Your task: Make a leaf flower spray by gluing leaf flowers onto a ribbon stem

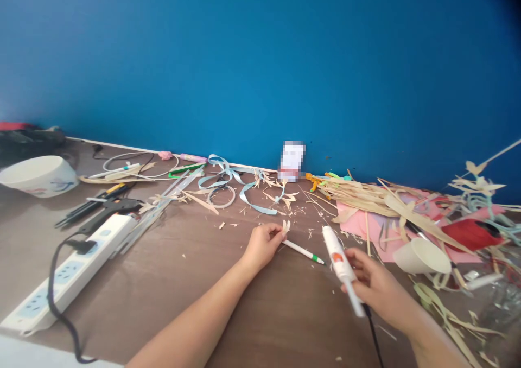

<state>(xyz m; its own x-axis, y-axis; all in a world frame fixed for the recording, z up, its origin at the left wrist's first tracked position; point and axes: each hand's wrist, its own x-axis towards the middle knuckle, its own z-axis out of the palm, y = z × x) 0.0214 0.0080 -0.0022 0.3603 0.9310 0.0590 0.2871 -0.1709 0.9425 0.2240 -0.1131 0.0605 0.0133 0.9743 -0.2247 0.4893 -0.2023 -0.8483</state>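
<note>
Between the thumb and fingers of my left hand point(264, 245) is a small pale husk flower point(286, 227), its petals pointing up. Just beyond those fingertips a white pen with a green band point(303, 250) lies on the table; whether the hand touches it I cannot tell. My right hand point(372, 281) is wrapped around a white glue gun point(336, 257), nozzle pointing away from me. A clear glue stick sticks out of its rear, and a black cord hangs below. The glue gun's handle is mostly hidden by my fingers.
A white power strip point(75, 270) with a plugged-in black cord lies left, near a black glue gun point(112, 211) and clear glue sticks point(157, 216). Blue ribbon point(256, 205) and husk scraps lie behind. At right are dried husks point(366, 197), pink paper point(354, 224) and a paper cup point(422, 257).
</note>
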